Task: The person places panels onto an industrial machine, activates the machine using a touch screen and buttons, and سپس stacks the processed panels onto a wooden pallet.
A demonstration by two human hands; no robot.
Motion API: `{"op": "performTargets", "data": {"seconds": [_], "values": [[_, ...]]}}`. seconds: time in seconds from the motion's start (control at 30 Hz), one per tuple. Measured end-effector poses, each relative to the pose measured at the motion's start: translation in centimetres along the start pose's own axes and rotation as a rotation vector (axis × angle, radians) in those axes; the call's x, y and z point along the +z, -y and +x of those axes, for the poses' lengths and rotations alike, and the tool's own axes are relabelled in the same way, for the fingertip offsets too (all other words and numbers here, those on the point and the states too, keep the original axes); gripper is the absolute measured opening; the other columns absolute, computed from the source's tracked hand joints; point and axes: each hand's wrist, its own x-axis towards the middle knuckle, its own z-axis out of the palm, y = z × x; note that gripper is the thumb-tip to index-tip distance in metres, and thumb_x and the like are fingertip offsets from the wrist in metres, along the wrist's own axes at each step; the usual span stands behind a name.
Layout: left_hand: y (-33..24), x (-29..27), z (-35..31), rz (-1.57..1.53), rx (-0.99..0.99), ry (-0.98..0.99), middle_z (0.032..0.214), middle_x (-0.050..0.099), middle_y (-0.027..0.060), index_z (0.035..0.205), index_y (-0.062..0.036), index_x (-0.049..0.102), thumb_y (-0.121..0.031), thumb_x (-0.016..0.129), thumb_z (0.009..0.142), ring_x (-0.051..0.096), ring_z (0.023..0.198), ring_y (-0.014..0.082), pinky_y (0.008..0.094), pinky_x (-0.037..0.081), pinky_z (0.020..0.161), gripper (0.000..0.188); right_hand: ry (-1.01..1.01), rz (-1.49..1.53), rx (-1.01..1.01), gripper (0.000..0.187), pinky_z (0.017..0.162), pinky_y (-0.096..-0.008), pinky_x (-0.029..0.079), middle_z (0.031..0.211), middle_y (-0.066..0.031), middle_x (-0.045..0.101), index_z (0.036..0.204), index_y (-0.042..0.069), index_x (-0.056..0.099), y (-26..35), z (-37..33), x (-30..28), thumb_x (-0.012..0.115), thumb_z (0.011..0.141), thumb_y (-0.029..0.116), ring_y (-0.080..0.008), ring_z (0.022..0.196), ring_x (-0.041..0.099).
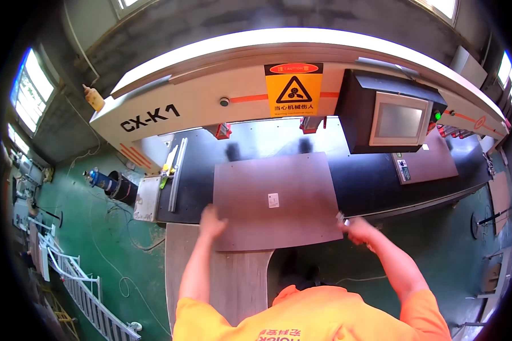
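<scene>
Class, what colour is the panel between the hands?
The panel is purplish brown, showing best in the head view.

Green floor [111, 247] below grey walls [222, 17]; bright windows [31, 94] at left and right.

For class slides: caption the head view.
Left hand and right hand flank a brown panel overhanging the black worktable of a white machine.

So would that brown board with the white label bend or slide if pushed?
The brown board is probably stiff: it juts past the black table without obvious sag. Being broad and flat, it would likely slide rather than roll.
</scene>
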Motion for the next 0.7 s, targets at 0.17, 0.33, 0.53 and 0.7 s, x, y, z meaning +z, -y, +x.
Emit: {"op": "performTargets", "data": {"seconds": [0.17, 0.33, 0.53, 0.7], "values": [[-12.5, 5.0, -2.1, 0.283, 0.455, 0.507, 0.157, 0.02, 0.0166, 0.144, -0.0216, 0.042, -0.058, 0.072, 0.066, 0.01, 0.145, 0.044, 0.0708, 0.02, 0.106, 0.091, 0.059, 0.046, 0.073, 0.039, 0.036, -0.0283, 0.029, 0.052, -0.0024, 0.044, 0.084, 0.006, 0.058, 8.6, 5.4, 0.1, 0.061, 0.091, 0.044, -0.0126, 0.038, 0.039], [-14.4, 5.3, -0.2, 0.322, 0.509, 0.542, 0.159, 0.009, 0.0177, 0.144, -0.0245, 0.041, -0.06, 0.073, 0.063, 0.003, 0.141, 0.0546, 0.0801, 0.019, 0.098, 0.094, -0.055, -0.003, -0.028, 0.038, 0.038, -0.0313, 0.036, 0.055, -0.0038, 0.048, 0.086, 0.005, 0.059, 12.6, 11.8, 3.1, 0.063, 0.09, 0.042, -0.0152, 0.04, 0.044], [-13.0, 6.1, 5.9, 0.324, 0.517, 0.438, 0.158, 0.01, 0.0198, 0.144, -0.0222, 0.041, -0.054, 0.079, 0.056, 0.008, 0.14, 0.0555, 0.0796, 0.022, 0.096, 0.101, 0.252, -0.102, -0.024, 0.04, 0.044, -0.0294, 0.044, 0.062, -0.0066, 0.054, 0.091, 0.004, 0.059, 11.3, 10.0, 7.6, 0.063, 0.091, 0.044, -0.0158, 0.047, 0.053], [-13.9, 4.7, 14.3, 0.364, 0.507, 0.414, 0.158, 0.013, 0.0197, 0.145, -0.0212, 0.04, -0.05, 0.08, 0.056, 0.016, 0.139, 0.0545, 0.076, 0.025, 0.098, 0.101, 0.178, 0.175, 0.024, 0.036, 0.041, -0.0287, 0.041, 0.06, -0.0064, 0.054, 0.093, 0.002, 0.057, 7.2, 8.5, 6.6, 0.058, 0.095, 0.037, -0.0169, 0.046, 0.054]]}}
